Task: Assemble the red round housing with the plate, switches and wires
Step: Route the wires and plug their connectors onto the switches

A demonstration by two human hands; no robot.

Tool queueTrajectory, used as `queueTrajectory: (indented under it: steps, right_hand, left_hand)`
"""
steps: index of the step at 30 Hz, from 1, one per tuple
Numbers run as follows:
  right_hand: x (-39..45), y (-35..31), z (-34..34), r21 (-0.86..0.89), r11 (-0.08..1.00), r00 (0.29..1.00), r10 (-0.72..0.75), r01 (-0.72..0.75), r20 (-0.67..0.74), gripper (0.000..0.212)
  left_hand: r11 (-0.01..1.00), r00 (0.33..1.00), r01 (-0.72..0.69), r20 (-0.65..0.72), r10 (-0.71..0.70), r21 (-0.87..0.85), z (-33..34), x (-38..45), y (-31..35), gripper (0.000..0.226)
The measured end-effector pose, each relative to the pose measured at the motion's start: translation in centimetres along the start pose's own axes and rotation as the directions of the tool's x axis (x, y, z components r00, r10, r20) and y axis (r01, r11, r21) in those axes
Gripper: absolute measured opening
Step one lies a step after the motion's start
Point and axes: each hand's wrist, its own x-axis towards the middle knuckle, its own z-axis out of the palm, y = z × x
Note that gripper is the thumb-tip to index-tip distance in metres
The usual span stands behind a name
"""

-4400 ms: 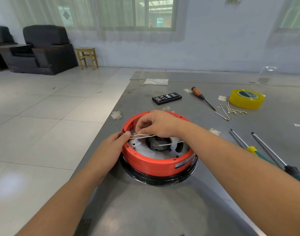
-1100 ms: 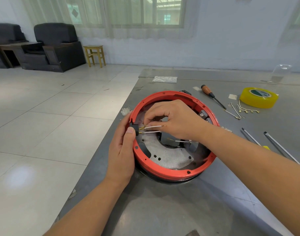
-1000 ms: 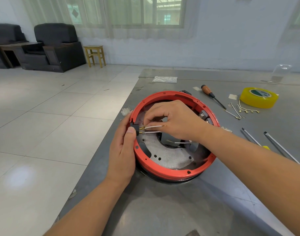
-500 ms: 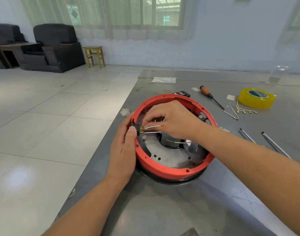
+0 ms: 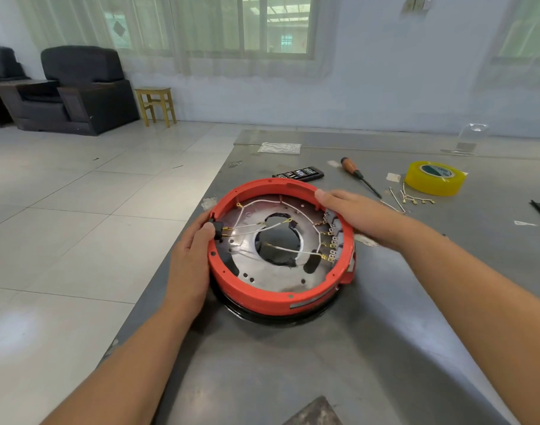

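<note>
Housing [image 5: 279,297] near counter's [image 5: 385,348] left edge; left hand [image 5: 190,265] grips rim, thumb steadying switch [image 5: 218,230]; right hand [image 5: 359,214] flat, open on far rim as brace

We saw a matt red plastic housing [image 5: 262,299], its dull scuffed metal plate [image 5: 271,274], and a worn, smooth grey metal table [image 5: 293,363].

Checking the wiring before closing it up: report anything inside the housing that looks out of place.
One white wire spans the plate's central hole instead of hugging the red housing wall like the others. Nothing looks damaged.
</note>
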Motion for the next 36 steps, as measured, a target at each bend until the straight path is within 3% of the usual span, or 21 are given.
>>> queueTrajectory:
  steps: [3, 6, 10, 13, 16, 19, 24, 28, 31, 34, 36]
  right_hand:
    - [-0.3, 1.9, 1.1, 0.344, 0.931, 0.987, 0.08, -0.124, 0.137, 0.048]
    - [-0.5, 2.8, 1.9, 0.494, 0.86, 0.992, 0.099, -0.128, 0.083, 0.043]
    - [-0.7, 3.6, 3.1, 0.634, 0.772, 0.991, 0.112, -0.04, -0.075, 0.052]
    - [-0.8, 4.0, 4.1, 0.701, 0.709, 0.96, 0.141, 0.071, -0.24, 0.056]
    - [-0.9, 3.9, 5.9, 0.755, 0.639, 0.905, 0.219, 0.148, -0.364, 0.057]
    - [-1.4, 4.0, 7.5, 0.724, 0.661, 0.842, 0.263, 0.198, -0.471, 0.066]
    - [-1.9, 4.1, 8.5, 0.646, 0.706, 0.784, 0.21, 0.292, -0.584, 0.053]
    - [-2.1, 4.5, 8.6, 0.615, 0.731, 0.798, 0.166, 0.296, -0.58, 0.053]
    - [-2.5, 4.8, 8.0, 0.537, 0.81, 0.843, 0.106, 0.235, -0.528, 0.053]
    - [-2.9, 4.7, 6.7, 0.397, 0.891, 0.847, 0.027, 0.22, -0.531, 0.054]
    - [-3.5, 4.5, 5.2, 0.116, 0.958, 0.748, -0.126, 0.263, -0.651, 0.058]
  left_hand:
    - [1.0, 0.999, -0.026, 0.033, 0.026, -0.008, 0.0, 0.2, -0.1, 0.047]
    - [0.998, 0.998, -0.052, 0.046, 0.054, -0.042, -0.1, 0.2, 0.0, 0.048]
    - [0.998, 0.999, -0.023, 0.03, 0.025, -0.061, 0.4, -0.1, 0.1, 0.056]
    - [0.928, 0.98, 0.193, 0.112, -0.165, -0.319, 1.8, -0.8, 0.6, 0.053]
    - [0.862, 0.935, 0.332, 0.256, -0.246, -0.384, 3.7, -1.9, 0.7, 0.072]
    - [0.8, 0.872, 0.467, 0.349, -0.345, -0.376, 6.3, -3.0, 0.5, 0.089]
    - [0.765, 0.864, 0.483, 0.375, -0.336, -0.427, 9.5, -3.1, -0.2, 0.081]
    - [0.762, 0.854, 0.483, 0.427, -0.299, -0.432, 9.5, -2.5, -0.8, 0.079]
    - [0.747, 0.856, 0.479, 0.432, -0.283, -0.461, 8.4, -1.7, -1.0, 0.075]
    - [0.763, 0.881, 0.44, 0.394, -0.264, -0.473, 7.6, -0.9, -1.4, 0.077]
    - [0.78, 0.892, 0.419, 0.371, -0.259, -0.465, 7.2, -0.6, -1.5, 0.082]
